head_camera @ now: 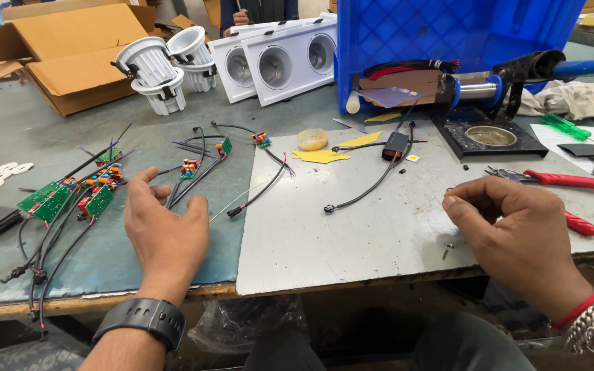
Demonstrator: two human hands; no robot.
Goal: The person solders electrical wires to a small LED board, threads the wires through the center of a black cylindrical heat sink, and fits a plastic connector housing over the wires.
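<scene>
My left hand [165, 230] hovers over the bench with fingers curled and apart, holding nothing, just beside thin black wires [185, 184] that lead to a small green circuit board [189, 168]. My right hand [513, 233] rests at the front of a grey metal sheet [352, 227], thumb and forefinger pinched together; whether something tiny sits between them I cannot tell. A black cable with plugs [369, 189] lies on the sheet between my hands.
More green circuit boards with wires [70, 196] lie at the left. White lamp housings [163, 65], white square frames [287, 62], a cardboard box [70, 51] and a blue crate [448, 34] stand behind. Red-handled pliers [565, 181] and a soldering stand [489, 134] sit at right.
</scene>
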